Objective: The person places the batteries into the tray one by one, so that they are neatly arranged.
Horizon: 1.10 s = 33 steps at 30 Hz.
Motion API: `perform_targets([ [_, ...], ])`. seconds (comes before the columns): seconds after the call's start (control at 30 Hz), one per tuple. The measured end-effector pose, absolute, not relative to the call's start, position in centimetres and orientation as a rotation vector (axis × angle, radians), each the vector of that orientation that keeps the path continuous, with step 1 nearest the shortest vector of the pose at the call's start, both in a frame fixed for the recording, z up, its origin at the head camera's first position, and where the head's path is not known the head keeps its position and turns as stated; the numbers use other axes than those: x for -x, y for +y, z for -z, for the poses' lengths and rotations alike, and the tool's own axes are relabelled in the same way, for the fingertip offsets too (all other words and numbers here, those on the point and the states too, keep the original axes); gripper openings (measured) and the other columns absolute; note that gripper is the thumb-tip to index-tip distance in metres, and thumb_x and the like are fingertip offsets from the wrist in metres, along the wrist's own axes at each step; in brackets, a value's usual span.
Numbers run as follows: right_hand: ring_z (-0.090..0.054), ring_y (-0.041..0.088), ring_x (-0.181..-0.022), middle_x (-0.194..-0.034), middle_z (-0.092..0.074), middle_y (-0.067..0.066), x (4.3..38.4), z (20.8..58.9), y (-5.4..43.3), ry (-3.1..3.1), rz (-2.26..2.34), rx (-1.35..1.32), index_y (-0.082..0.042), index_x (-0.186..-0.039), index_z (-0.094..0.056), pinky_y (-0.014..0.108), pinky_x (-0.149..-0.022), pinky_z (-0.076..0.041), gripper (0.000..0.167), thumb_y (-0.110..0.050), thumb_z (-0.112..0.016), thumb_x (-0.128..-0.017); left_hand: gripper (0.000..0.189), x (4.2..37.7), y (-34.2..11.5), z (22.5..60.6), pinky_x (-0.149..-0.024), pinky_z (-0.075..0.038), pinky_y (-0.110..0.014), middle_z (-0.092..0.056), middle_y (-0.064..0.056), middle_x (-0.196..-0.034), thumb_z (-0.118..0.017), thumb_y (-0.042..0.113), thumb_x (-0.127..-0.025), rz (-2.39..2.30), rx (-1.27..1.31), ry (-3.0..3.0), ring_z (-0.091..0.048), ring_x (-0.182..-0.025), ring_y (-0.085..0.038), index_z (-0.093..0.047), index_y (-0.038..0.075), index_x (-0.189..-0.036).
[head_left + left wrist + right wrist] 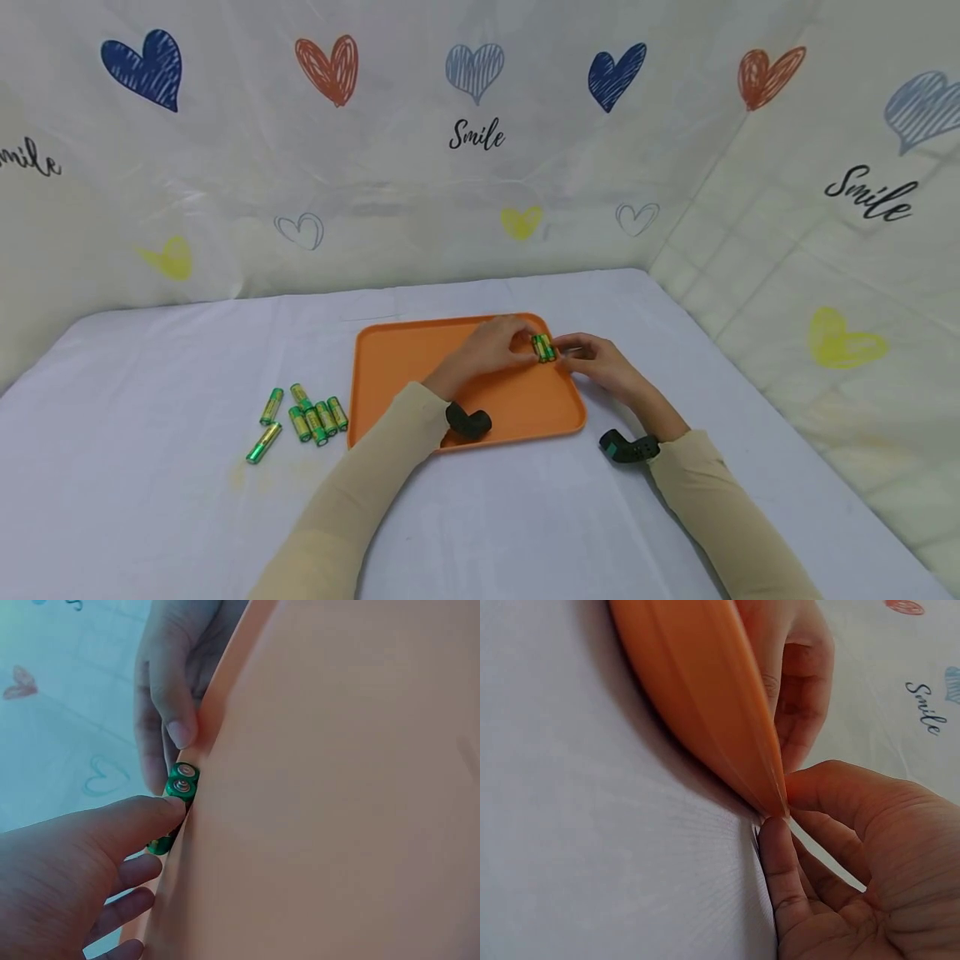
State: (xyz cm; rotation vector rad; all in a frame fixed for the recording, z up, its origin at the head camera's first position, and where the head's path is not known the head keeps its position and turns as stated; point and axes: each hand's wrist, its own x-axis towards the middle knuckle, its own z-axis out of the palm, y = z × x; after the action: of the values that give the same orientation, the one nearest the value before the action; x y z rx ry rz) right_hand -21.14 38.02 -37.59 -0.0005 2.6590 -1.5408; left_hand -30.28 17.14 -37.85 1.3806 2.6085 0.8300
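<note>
In the head view, a small bunch of green-and-gold cylindrical batteries point(543, 348) sits side by side at the right rim of an orange tray point(397, 367). My left hand point(491, 343) reaches across the tray and pinches the batteries between thumb and fingers. In the left wrist view, two round battery ends point(184, 778) show just above the left thumb. My right hand point(603, 365) is on the other side, outside the rim, with relaxed fingers right beside the batteries. In the right wrist view, its fingertips point(776, 836) are at the tray's edge, and the batteries are hidden.
Several more batteries point(313, 421) lie loose on the white cloth point(187, 500) left of the tray. A single one point(263, 442) rests nearer to me. Behind the table hangs a white sheet point(390, 167) printed with hearts. A dark band point(630, 447) is on the right wrist.
</note>
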Motion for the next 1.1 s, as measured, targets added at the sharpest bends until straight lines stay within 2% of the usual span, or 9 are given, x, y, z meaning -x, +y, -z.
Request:
perform_targets([
  [0.23, -0.058, 0.017, -0.099, -0.130, -0.057, 0.022, 21.6, 37.8, 37.6, 2.653, 1.531, 0.019, 0.002, -0.132, -0.056, 0.023, -0.080, -0.046, 0.044, -0.008, -0.066, -0.090, 0.036, 30.4, 16.8, 38.2, -0.096, -0.044, -0.033, -0.063, 0.001, -0.120, -0.069, 0.033, -0.092, -0.821, -1.360, 2.630, -0.055, -0.110, -0.016, -0.063, 0.018, -0.124],
  [0.53, -0.058, 0.021, -0.103, -0.132, -0.057, 0.022, 21.9, 37.6, 37.6, 2.659, 1.501, 0.011, 0.001, -0.134, -0.054, 0.024, -0.083, -0.045, 0.048, -0.013, -0.067, -0.091, 0.060, 30.7, 16.6, 38.1, -0.093, -0.047, -0.033, -0.063, -0.003, -0.116, -0.069, 0.033, -0.092, -0.849, -1.284, 2.620, -0.057, -0.107, -0.016, -0.046, 0.013, -0.143],
  [0.67, -0.057, 0.024, -0.107, -0.133, -0.056, 0.022, 22.1, 37.5, 37.8, 2.655, 1.499, 0.013, 0.001, -0.135, -0.054, 0.024, -0.085, -0.044, 0.048, -0.013, -0.067, -0.091, 0.053, 31.0, 16.4, 38.1, -0.095, -0.045, -0.032, -0.062, -0.002, -0.120, -0.068, 0.031, -0.093, -0.880, -1.292, 2.582, -0.056, -0.109, -0.016, -0.050, 0.013, -0.139],
  [0.83, -0.057, 0.017, -0.102, -0.132, -0.056, 0.022, 22.2, 37.6, 37.9, 2.647, 1.505, 0.032, 0.002, -0.135, -0.054, 0.023, -0.082, -0.044, 0.048, -0.014, -0.067, -0.091, 0.038, 31.4, 15.7, 38.1, -0.099, -0.043, -0.032, -0.060, -0.003, -0.126, -0.066, 0.028, -0.094, -0.900, -1.325, 2.532, -0.054, -0.113, -0.017, -0.060, 0.010, -0.127],
  [1.1, -0.056, 0.011, -0.100, -0.134, -0.055, 0.022, 22.2, 37.8, 38.1, 2.633, 1.524, 0.017, 0.000, -0.136, -0.053, 0.021, -0.081, -0.044, 0.049, -0.016, -0.067, -0.092, 0.038, 31.4, 14.6, 37.7, -0.098, -0.044, -0.031, -0.061, -0.005, -0.122, -0.065, 0.029, -0.095, -0.895, -1.286, 2.521, -0.056, -0.112, -0.017, -0.060, 0.009, -0.127],
])
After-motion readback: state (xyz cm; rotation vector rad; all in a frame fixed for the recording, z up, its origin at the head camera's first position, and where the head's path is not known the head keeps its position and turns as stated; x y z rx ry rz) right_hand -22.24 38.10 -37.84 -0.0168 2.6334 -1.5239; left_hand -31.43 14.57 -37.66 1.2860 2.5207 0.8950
